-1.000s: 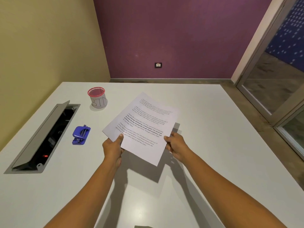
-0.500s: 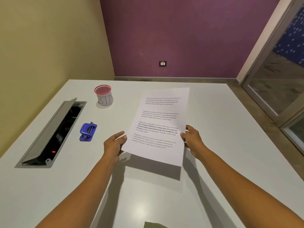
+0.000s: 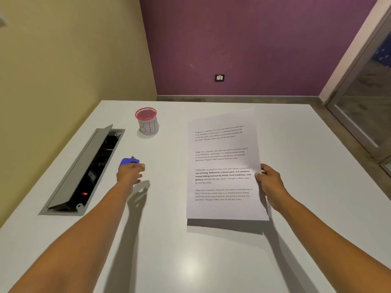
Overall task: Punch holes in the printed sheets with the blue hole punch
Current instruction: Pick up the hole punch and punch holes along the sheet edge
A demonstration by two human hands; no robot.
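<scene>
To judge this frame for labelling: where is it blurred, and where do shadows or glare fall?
Head view: the left hand and the blue hole punch at it are blurred; the printed sheets, pinched by the right hand, are sharp and cast a dark shadow on the table below their near edge; a soft glare spot lies nearer the camera.

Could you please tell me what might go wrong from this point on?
1. Only the right hand pinches the printed sheets, at one edge, above the table; they could sag or slip out of line before punching.
2. The blue hole punch lies near the open cable hatch; a hasty grab by the blurred left hand could knock it in.
</scene>
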